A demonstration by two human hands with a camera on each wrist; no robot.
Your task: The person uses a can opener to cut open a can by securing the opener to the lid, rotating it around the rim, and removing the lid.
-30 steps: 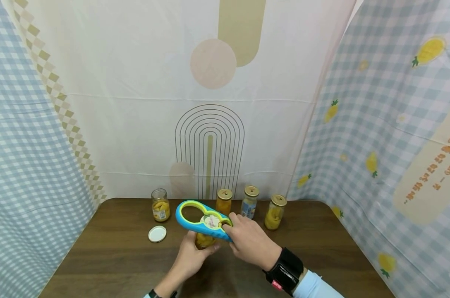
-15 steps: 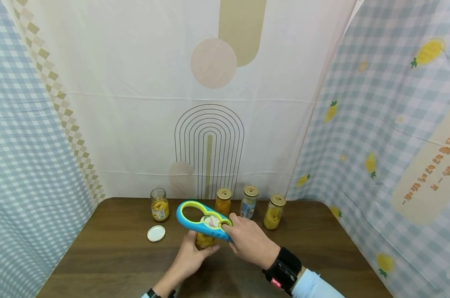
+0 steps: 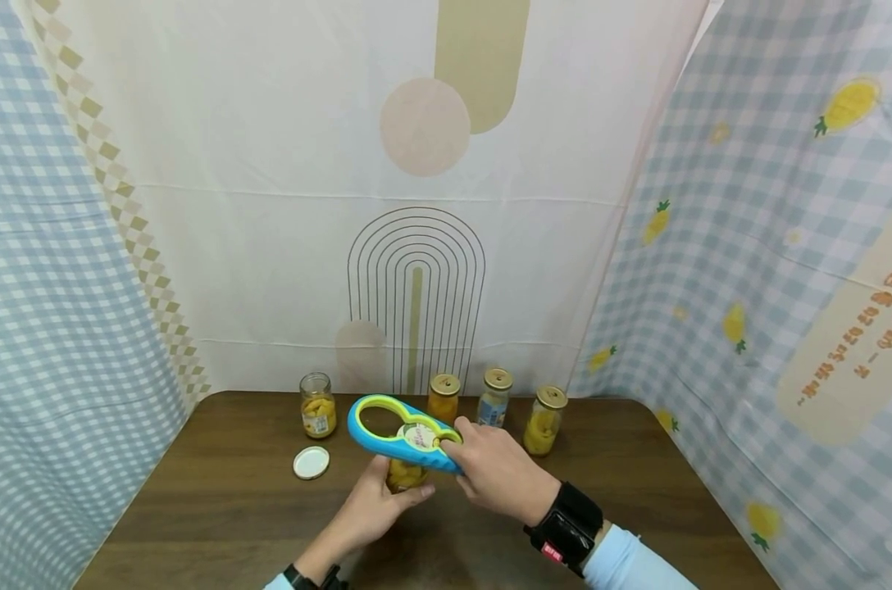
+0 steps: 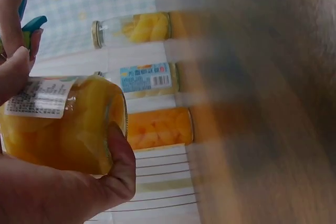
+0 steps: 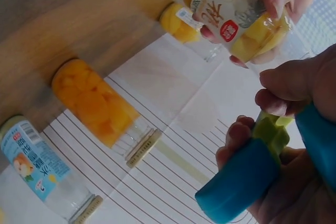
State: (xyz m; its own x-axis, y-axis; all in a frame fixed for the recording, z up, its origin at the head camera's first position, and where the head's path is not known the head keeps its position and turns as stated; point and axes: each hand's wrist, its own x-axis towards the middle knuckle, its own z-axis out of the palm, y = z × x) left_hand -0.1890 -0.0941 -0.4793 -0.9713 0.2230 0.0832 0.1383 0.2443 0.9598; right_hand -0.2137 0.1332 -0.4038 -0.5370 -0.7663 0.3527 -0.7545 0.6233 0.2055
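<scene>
My left hand (image 3: 372, 500) grips a glass jar of yellow peach pieces (image 3: 405, 476) from the side, with a finger at its base in the left wrist view. A peach label (image 5: 227, 10) shows on this jar in the right wrist view. My right hand (image 3: 503, 475) holds the right end of a blue and lime-green jar opener (image 3: 394, 450), which has several joined rings. Its largest ring extends left, with nothing seen inside but the table behind. The opener lies across above the jar and hides the jar's top in the head view, so I cannot tell whether they touch.
Three gold-lidded jars stand at the back: orange fruit (image 3: 443, 399), a blue-labelled jar (image 3: 493, 403) and yellow fruit (image 3: 544, 422). At left are a lidless jar of yellow fruit (image 3: 318, 407) and a white lid (image 3: 311, 463) on the brown table (image 3: 217, 508). Cloth hangs behind and on both sides.
</scene>
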